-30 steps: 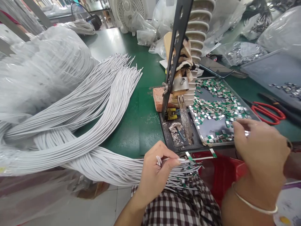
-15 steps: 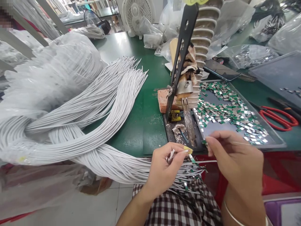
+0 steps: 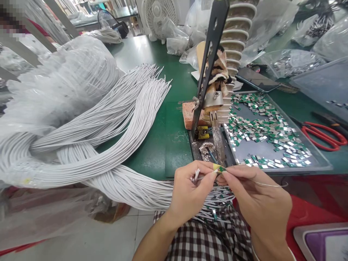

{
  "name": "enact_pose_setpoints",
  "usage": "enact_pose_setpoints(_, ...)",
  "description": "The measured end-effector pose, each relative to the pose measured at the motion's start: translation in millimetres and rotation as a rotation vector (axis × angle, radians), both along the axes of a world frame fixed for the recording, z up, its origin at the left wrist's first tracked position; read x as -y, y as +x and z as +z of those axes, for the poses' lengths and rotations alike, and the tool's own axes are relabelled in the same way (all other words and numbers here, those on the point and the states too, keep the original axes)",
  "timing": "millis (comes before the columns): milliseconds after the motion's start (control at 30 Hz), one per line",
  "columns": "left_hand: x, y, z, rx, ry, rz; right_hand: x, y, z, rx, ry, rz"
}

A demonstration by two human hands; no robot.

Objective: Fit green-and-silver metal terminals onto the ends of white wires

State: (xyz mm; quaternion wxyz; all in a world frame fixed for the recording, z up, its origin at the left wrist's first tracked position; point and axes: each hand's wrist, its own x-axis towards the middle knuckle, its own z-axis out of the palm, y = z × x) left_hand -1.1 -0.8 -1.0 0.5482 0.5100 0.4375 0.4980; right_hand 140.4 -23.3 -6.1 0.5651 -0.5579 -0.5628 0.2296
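My left hand [image 3: 191,186] pinches the end of a white cable [image 3: 196,175], with yellow at a fingertip. Thumb and fingers of my right hand [image 3: 258,188] close on a small green circuit board [image 3: 221,169] that meets the cable end between both hands. A thin pale wire [image 3: 268,185] runs across the right fingers. Below the hands, a bundle of white cables [image 3: 146,190] ends in small green boards over a checkered cloth. Just behind the hands stands a soldering iron [image 3: 216,136], its tip pointing down over a dark tray [image 3: 194,150].
A clear tray [image 3: 323,167] of green boards lies right, beside red-handled scissors [image 3: 323,136]. White cable bundles [image 3: 127,134] cover the left. A black bracket [image 3: 210,54], ribbed hose [image 3: 239,32] and brick [image 3: 188,115] stand mid-table. A fan [image 3: 159,16] and plastic bags are behind.
My right hand has moved left with the small green board, up to the cable end in my left hand. My left hand has barely moved.
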Motion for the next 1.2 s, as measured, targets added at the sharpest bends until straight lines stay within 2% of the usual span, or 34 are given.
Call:
enact_pose_setpoints(167, 1, 0, 1.9, 0.050, -0.015, -0.015, 1, -4, 3.3, 0.029, 0.040, -0.020)
enact_pose_setpoints(333, 1, -1, 6.1, 0.029, -0.005, 0.004, 6, -1, -5.9, 0.089, 0.062, -0.023)
enact_pose_setpoints(467, -2, -1, 9.3, -0.002, 0.002, 0.025, 10, 0, -10.8, 0.189, 0.102, -0.133)
enact_pose_setpoints(567, -4, -1, 11.8, -0.011, 0.007, 0.020, 11, -2, -3.8, 0.225, 0.167, -0.197)
enact_pose_setpoints(700, -7, 0, 16.1, -0.002, 0.003, 0.005, 7, 0, 9.1, 0.496, 0.260, -0.124)
enact_pose_setpoints(767, -8, -1, 18.3, 0.007, -0.006, -0.002, 5, 2, 12.5, 0.585, 0.325, -0.143)
enact_pose_setpoints(900, -8, -1, 21.7, 0.016, -0.006, 0.011, 3, 3, 14.2, 0.584, 0.364, -0.150)
enact_pose_setpoints(1200, -3, -2, 19.8, 0.048, -0.016, -0.001, 9, 3, 12.9, 0.393, 0.324, -0.009)
